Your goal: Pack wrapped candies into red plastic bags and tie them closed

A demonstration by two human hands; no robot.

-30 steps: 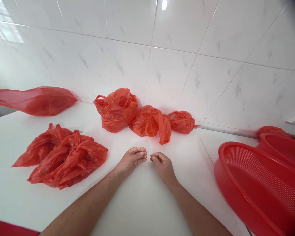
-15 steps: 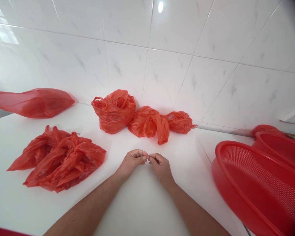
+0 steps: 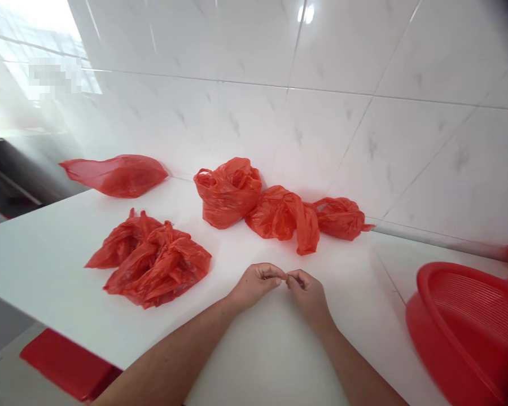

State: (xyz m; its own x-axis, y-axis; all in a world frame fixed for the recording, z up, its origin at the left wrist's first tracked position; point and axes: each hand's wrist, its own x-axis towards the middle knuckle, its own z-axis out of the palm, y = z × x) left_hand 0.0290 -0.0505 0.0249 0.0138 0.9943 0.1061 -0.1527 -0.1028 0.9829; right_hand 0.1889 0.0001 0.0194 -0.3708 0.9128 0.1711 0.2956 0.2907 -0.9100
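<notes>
Head view — gap closed: left hand [image 3: 254, 286], right hand [image 3: 308, 296] touched fingertips, facing red bag [image 3: 275, 213] near back edge of bench [image 3: 46, 265]; right grip pinched, left unclear — so fingertip work.

Left hand [image 3: 256, 286] tip-to-tip with right hand [image 3: 308, 293]

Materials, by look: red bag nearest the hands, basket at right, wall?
Red bag: thin plastic film, slight gloss; crinkled, see-through in places. Basket: probably moulded plastic, smooth; uniform red, rounded rim. Wall: likely glazed tile, glossy; straight joints, bright reflections.
</notes>
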